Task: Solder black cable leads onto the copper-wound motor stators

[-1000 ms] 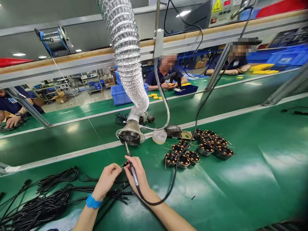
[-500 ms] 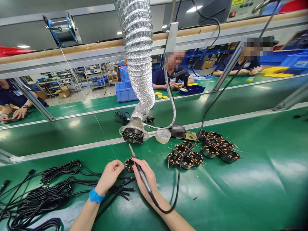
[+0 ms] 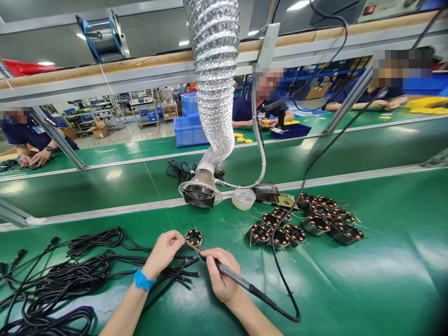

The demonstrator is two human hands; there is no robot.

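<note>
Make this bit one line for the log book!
left hand: pinched shut beside coil; right hand: holding soldering iron, tip near coil; more coils: rightward, on green table

Bright overhead light; ceiling lamp glowing white, right of silver duct. Duct's foil glints. Pale glare on green mat, right of and below duct. Pixelation over head just right of it. Wide-angle stretch; edge far right of duct smudged dark.

What a gleam on that crinkled silver foil duct! Beneath it, the smooth green bench top shines glossy, streaked with reflections. The slim grey-and-black soldering iron: satin barrel. Round dark-metal ring with copper-coloured coils: metallic glints. Long black looped cables: smooth, rubbery, low sheen.
</note>
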